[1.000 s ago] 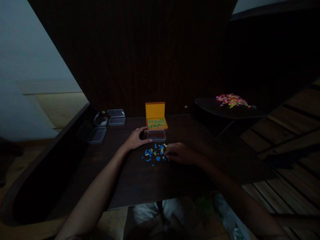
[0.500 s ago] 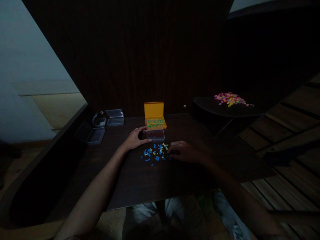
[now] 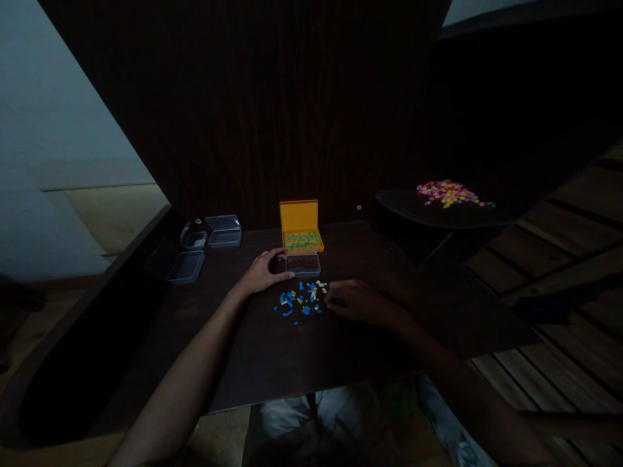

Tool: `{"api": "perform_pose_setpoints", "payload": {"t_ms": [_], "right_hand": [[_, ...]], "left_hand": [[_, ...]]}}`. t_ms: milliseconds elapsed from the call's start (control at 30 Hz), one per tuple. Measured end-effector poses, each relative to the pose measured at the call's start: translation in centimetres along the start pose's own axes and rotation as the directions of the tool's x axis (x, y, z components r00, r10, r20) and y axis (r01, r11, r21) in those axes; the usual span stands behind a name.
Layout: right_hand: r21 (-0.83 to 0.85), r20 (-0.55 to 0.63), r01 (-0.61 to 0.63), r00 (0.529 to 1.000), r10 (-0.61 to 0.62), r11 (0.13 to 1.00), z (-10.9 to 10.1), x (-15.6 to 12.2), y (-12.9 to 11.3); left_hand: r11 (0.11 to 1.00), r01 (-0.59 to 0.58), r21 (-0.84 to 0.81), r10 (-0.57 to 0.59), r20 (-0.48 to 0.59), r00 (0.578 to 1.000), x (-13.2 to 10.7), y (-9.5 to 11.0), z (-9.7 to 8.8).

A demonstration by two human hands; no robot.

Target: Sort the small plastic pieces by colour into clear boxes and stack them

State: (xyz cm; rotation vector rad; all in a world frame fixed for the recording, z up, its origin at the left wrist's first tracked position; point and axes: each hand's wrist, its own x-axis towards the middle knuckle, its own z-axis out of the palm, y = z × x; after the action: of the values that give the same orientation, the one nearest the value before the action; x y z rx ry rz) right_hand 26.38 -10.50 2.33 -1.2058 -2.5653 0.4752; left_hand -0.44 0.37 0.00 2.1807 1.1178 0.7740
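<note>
A scatter of small blue and yellow pieces (image 3: 302, 299) lies on the dark wooden table (image 3: 272, 350). Behind it stands a small clear box (image 3: 302, 264) holding dark reddish pieces. Behind that is an open orange box (image 3: 300, 228) filled with green and yellow pieces. My left hand (image 3: 263, 272) rests on the table with its fingers spread against the clear box's left side. At the right edge of the scatter my right hand (image 3: 353, 301) lies knuckles up with curled fingers; the dim light hides what is under them.
Several clear plastic boxes and lids (image 3: 204, 243) sit at the table's back left. A heap of pink and yellow pieces (image 3: 445, 192) lies on a dark round surface at the right. A dark panel rises behind the table. Wooden slats run along the right.
My right hand drew slightly right, away from the scatter, then came back to its edge. My left hand has stayed by the clear box.
</note>
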Motion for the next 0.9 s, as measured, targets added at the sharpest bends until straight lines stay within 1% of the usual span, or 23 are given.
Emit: {"api": "perform_pose_setpoints", "payload": {"t_ms": [200,367,467,567,767,900], "right_hand": [[-0.064,0.003,-0.032,0.999,0.032,0.997,0.1,-0.4,-0.2],[-0.090,0.017,-0.065,0.998,0.067,0.994,-0.2,-0.2,-0.3],[-0.096,0.024,-0.061,0.998,0.064,0.993,-0.4,0.1,-0.2],[-0.111,0.057,-0.061,0.996,0.067,0.992,-0.2,0.4,-0.1],[-0.186,0.092,-0.071,0.992,0.089,0.980,0.0,0.9,-0.5],[-0.189,0.092,-0.063,0.992,0.081,0.980,-0.1,1.0,-0.7]], "left_hand": [[1.000,0.003,0.006,-0.003,0.009,1.000,0.0,0.2,-0.1],[1.000,0.000,0.007,0.000,0.001,1.000,0.0,0.3,0.0],[1.000,0.007,0.013,-0.007,-0.007,1.000,0.0,0.1,0.1],[1.000,0.019,0.019,-0.019,-0.004,1.000,0.0,0.1,0.1],[0.999,0.012,0.033,-0.012,0.008,1.000,0.0,0.3,0.0],[0.999,0.021,0.027,-0.021,0.001,1.000,-0.1,0.3,0.1]]}}
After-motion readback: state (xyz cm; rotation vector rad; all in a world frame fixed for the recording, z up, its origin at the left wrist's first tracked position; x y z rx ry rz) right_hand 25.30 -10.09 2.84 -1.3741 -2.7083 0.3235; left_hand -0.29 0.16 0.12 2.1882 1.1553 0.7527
